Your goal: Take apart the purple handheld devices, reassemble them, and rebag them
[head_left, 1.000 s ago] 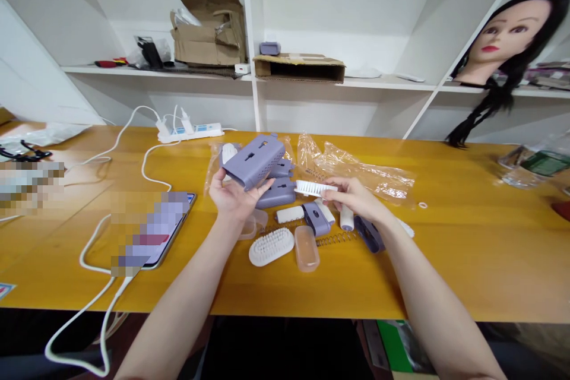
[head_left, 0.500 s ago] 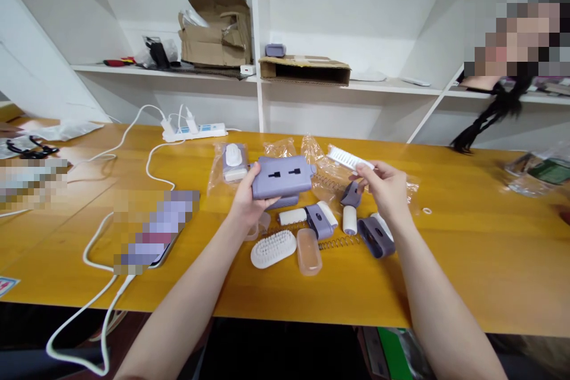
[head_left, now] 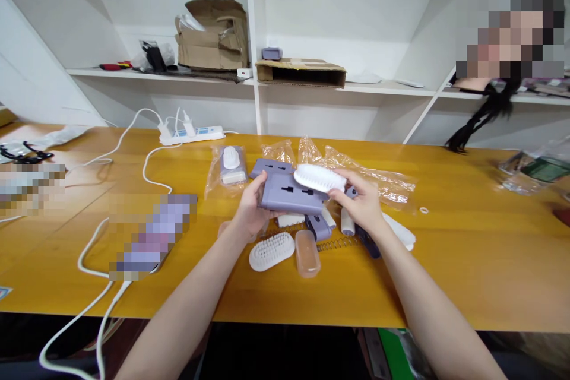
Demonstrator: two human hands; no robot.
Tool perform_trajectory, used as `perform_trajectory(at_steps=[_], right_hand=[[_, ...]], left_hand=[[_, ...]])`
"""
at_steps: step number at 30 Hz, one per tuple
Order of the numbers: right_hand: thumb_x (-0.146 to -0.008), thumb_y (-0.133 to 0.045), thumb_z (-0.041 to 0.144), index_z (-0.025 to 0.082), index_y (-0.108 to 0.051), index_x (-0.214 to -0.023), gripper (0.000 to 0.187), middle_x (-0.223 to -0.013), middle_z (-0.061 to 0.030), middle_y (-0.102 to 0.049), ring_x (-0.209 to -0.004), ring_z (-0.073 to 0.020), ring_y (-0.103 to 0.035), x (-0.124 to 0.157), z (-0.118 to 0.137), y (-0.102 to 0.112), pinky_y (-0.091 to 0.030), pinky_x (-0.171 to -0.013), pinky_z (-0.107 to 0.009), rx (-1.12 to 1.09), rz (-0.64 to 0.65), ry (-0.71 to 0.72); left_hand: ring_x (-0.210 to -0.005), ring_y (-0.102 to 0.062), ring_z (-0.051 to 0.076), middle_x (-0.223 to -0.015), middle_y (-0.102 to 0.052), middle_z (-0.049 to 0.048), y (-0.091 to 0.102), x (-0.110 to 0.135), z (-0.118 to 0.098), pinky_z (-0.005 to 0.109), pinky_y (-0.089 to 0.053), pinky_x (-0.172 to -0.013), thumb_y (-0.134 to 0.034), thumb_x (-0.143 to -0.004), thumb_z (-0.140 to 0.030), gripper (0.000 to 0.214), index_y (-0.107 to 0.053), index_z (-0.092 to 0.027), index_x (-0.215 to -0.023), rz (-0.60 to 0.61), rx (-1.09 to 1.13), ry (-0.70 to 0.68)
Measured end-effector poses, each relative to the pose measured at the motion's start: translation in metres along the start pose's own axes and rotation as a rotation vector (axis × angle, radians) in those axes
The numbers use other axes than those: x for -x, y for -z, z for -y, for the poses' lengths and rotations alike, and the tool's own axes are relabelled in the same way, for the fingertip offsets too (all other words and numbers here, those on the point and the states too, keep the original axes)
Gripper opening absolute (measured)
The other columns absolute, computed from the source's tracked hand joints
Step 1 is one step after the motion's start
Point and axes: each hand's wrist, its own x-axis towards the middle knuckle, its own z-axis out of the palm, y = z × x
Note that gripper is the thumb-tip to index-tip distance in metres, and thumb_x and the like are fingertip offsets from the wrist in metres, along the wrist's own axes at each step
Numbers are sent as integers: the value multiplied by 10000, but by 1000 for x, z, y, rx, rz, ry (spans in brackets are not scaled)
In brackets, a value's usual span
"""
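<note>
My left hand [head_left: 252,208] grips a lilac plastic case [head_left: 289,194] with slotted openings. My right hand [head_left: 361,203] pinches a white oval brush head [head_left: 319,178], its smooth back facing up, and holds it against the case's top edge. Below my hands lie a white bristled brush [head_left: 271,251], a translucent peach case [head_left: 307,253] and a metal coil spring [head_left: 337,243]. A second lilac case piece [head_left: 270,167] lies partly hidden behind the held case.
A clear bag with a white part [head_left: 229,166] and crumpled plastic wrap [head_left: 369,175] lie on the yellow wooden table [head_left: 458,255]. A power strip [head_left: 191,135] trails white cables to the left. White shelves [head_left: 303,86] behind hold cardboard boxes.
My hands have come closer together. The white brush head has turned over, bristles now down, and moved left onto the lilac case, which my left hand has lowered and shifted right.
</note>
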Motion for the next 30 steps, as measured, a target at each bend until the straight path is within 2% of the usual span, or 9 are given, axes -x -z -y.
perform_trajectory(at_steps=[4, 7, 10, 16, 21, 30], right_hand=[[-771, -696, 365, 240, -666, -1110, 363, -1039, -68, -730, -1007, -242, -653, 2, 3, -5, -525, -896, -443, 56, 88, 222], [-782, -701, 345, 227, -637, -1187, 426, -1136, -96, -700, -1107, -246, -622, 2, 5, -8, -498, -970, -456, 62, 116, 279], [-797, -689, 330, 215, -621, -1219, 443, -1184, -105, -683, -1153, -247, -605, 3, 7, -9, -482, -1004, -453, 64, 160, 271], [-800, -679, 331, 250, -606, -1228, 442, -1204, -63, -681, -1186, -229, -587, 6, 8, -12, -462, -1035, -453, 54, 245, 196], [-785, -678, 335, 243, -642, -1166, 393, -1163, -74, -700, -1106, -229, -641, 8, 11, -12, -508, -983, -445, 80, 213, 167], [-788, -661, 312, 232, -664, -1106, 328, -1105, -76, -721, -1041, -216, -669, 9, 20, -12, -540, -933, -417, 95, 153, 203]], left_hand=[[-675, -640, 194, -958, -711, 74, -3, 3, -1, 337, -538, -564, -487, -865, -459, 385, -644, -194, -1094, -2, -17, -2], [-656, -636, 187, -982, -714, 74, -4, 4, -1, 329, -534, -561, -479, -868, -461, 402, -638, -194, -1123, 4, -23, -9], [-671, -645, 196, -988, -716, 78, -3, 2, 1, 328, -536, -564, -488, -859, -473, 419, -640, -198, -1136, 23, -41, -8], [-752, -682, 245, -969, -727, 96, -3, 2, 5, 360, -549, -619, -560, -814, -471, 419, -660, -191, -1108, 8, -25, -1], [-841, -690, 277, -1019, -725, 107, -2, 1, 7, 381, -559, -659, -591, -794, -468, 422, -665, -187, -1100, 38, -10, -5], [-783, -685, 241, -989, -728, 97, -4, 1, 9, 351, -563, -624, -612, -787, -446, 365, -677, -192, -1040, 15, -11, 5]])
